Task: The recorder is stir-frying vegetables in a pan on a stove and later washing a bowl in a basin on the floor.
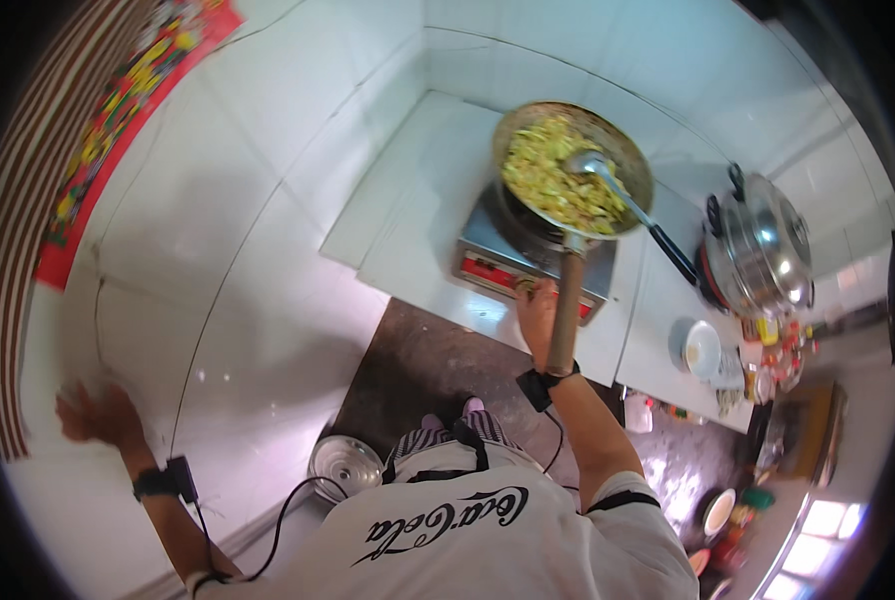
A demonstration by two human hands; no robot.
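Observation:
My right hand [537,319] has its fingers on the control knob [525,285] at the front of a gas stove [485,259] with a red panel. On the stove's burner sits a wok [631,169] full of cooked, chopped yellow-green food [541,176]. Its wooden handle [566,307] points towards me and passes just over my right wrist. A metal ladle [620,187] with a black handle rests in the food and leans over the wok's rim. Out to the left, my left hand [99,416] is slightly blurred, fingers spread, in front of the white tiled wall; whether it touches the wall is unclear.
A steel steamer pot [762,247] stands right of the stove on the white counter [410,217]. Nearer lie a white bowl [702,349] and several bottles [789,352]. A round metal lid or pan [346,469] is low by the left wall. A striped curtain [12,300] hangs far left.

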